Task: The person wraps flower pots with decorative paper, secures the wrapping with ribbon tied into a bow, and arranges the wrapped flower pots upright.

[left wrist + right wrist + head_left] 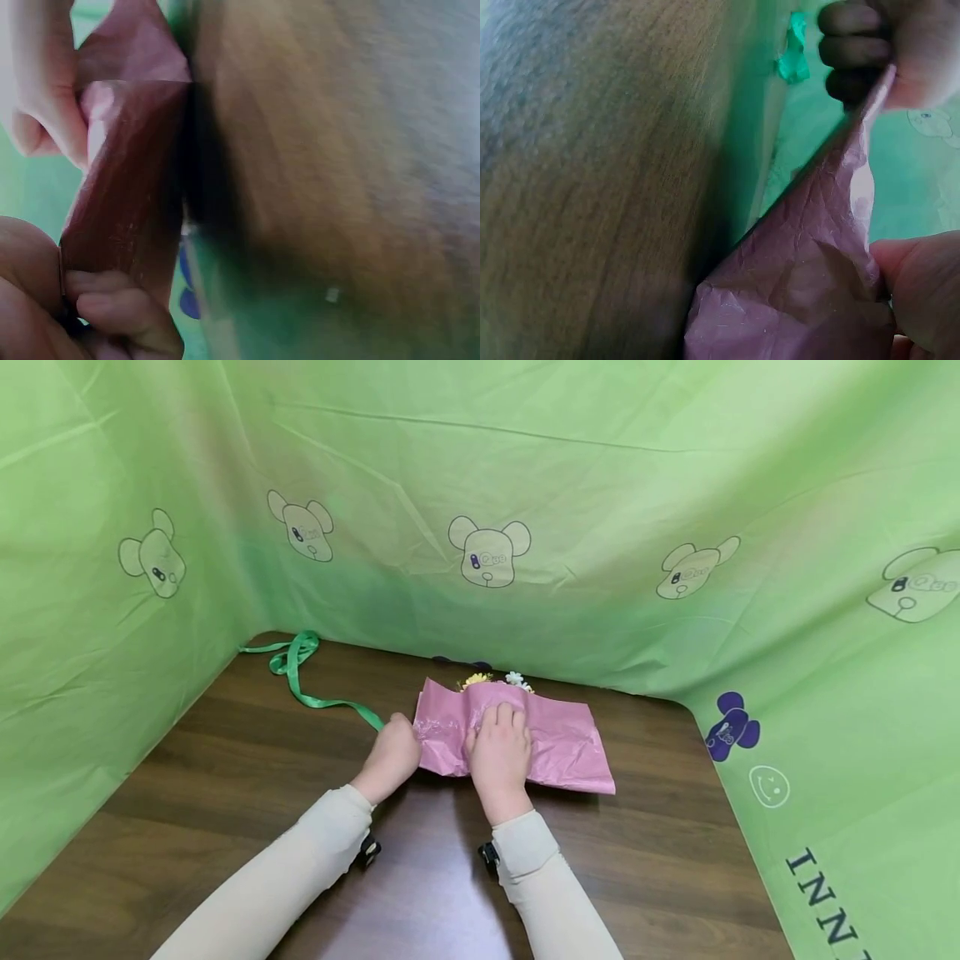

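A sheet of pink wrapping paper (566, 739) lies around a small bunch of flowers; yellow blooms (476, 680) and pale blue blooms (516, 678) peek over its far edge, their stems hidden. My left hand (390, 756) pinches the paper's left edge, fingers curled under it in the left wrist view. On the middle of the paper, my right hand (501, 752) grips the bunch through the wrapping, fingers bent over it. In the right wrist view the paper (795, 300) stretches slanting up from the right hand to the left fist.
A green ribbon (296, 664) lies loosely coiled at the table's back left and trails to my left hand. Green printed cloth (487, 460) walls in the back and sides of the brown wooden table (225, 760).
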A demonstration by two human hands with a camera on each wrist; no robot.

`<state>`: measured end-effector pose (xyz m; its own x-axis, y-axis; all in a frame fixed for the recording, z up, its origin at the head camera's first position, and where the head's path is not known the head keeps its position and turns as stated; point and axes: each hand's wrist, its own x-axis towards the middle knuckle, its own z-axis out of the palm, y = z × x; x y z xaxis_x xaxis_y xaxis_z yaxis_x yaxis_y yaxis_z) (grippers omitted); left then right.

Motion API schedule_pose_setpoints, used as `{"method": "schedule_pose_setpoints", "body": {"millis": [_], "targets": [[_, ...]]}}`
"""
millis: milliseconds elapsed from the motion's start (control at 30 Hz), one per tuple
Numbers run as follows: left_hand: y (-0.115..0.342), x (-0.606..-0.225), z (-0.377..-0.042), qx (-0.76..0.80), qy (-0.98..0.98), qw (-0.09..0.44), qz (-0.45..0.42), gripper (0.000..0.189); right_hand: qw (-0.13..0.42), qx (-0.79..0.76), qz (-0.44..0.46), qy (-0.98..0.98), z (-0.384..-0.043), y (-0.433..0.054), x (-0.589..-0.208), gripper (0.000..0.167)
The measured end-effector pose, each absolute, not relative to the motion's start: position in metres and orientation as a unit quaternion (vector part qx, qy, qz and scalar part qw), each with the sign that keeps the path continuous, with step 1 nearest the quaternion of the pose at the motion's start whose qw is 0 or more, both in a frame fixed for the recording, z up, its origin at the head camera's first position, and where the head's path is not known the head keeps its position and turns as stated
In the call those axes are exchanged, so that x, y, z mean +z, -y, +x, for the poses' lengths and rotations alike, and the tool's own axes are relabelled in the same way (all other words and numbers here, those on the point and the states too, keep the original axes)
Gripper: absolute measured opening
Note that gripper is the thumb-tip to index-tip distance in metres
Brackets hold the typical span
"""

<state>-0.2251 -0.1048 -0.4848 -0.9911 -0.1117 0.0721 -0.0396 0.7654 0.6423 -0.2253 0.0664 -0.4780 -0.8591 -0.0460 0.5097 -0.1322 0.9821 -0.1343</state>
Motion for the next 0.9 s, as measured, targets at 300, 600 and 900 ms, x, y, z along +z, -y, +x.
{"method": "schedule_pose_setpoints", "body": {"millis": [300,600,900], "targets": [[0.107,-0.466,-0.229,-0.359,0.932,0.009,0.037,0.012,0.264,0.078,0.049,0.960,-0.225,-0.066,-0.478,0.040],[0.105,-0.466,-0.246,-0.473,0.874,-0.054,0.099,0.021,0.246,0.070,0.047,0.966,-0.227,-0.064,-0.479,0.042],[0.091,-0.464,-0.234,-0.375,0.925,0.038,0.059,0.017,0.256,0.062,0.049,0.963,-0.228,-0.063,-0.478,0.037]]}}
